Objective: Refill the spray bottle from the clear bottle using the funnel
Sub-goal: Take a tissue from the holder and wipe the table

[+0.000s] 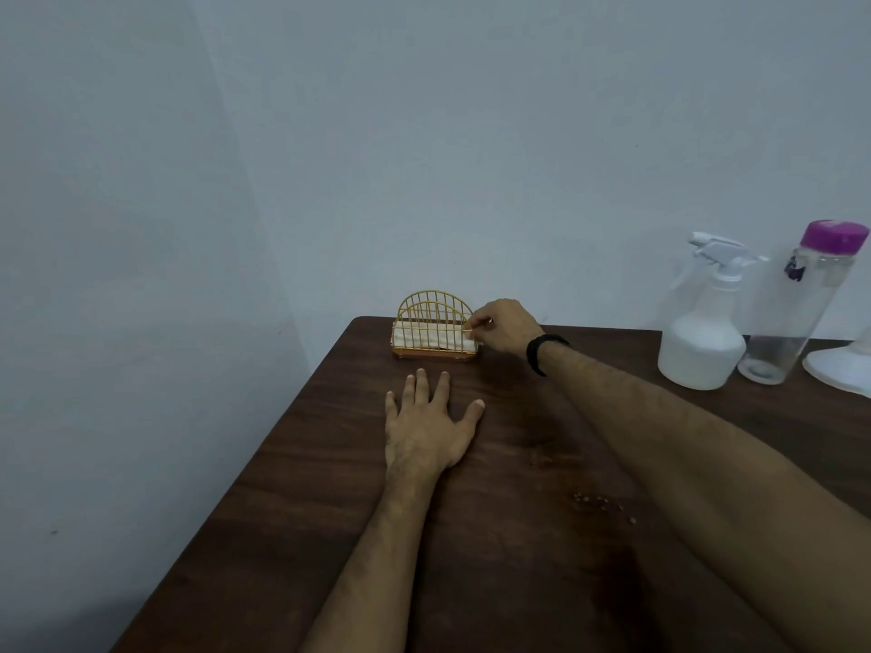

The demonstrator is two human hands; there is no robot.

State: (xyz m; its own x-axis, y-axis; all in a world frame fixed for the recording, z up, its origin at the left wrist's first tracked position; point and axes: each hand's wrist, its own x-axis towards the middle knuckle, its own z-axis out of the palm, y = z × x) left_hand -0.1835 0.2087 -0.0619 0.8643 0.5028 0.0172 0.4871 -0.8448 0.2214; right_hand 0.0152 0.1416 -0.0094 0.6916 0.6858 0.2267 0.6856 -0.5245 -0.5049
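A gold wire napkin holder with an arched top and a brown base (434, 325) stands at the far edge of the table, close to its left corner, with a folded white napkin (431, 340) lying low inside it. Well to the right stand the task's things: the translucent white plastic spray bottle with a white trigger head (705, 322), upright, and just beside it on the right the tall clear bottle with a purple cap (799, 306), also upright and holding only a little liquid near its bottom. A white shape that may be the funnel (843, 365) is cut off by the right edge of the view, so its form cannot be told for sure. The right forearm crosses the table between the viewer and these bottles. The right hand (502, 326), with a black band (542, 352) at its wrist, reaches to the right end of the napkin holder, its fingers curled and pinching at the wire or the napkin there; which of the two cannot be told. The left hand (426, 424) lies flat, palm down, fingers spread, holding nothing. A few small pale crumbs (603, 504) lie on the dark brown wood-grain table (518, 534), which stands in the corner of plain pale grey-blue walls (424, 134)
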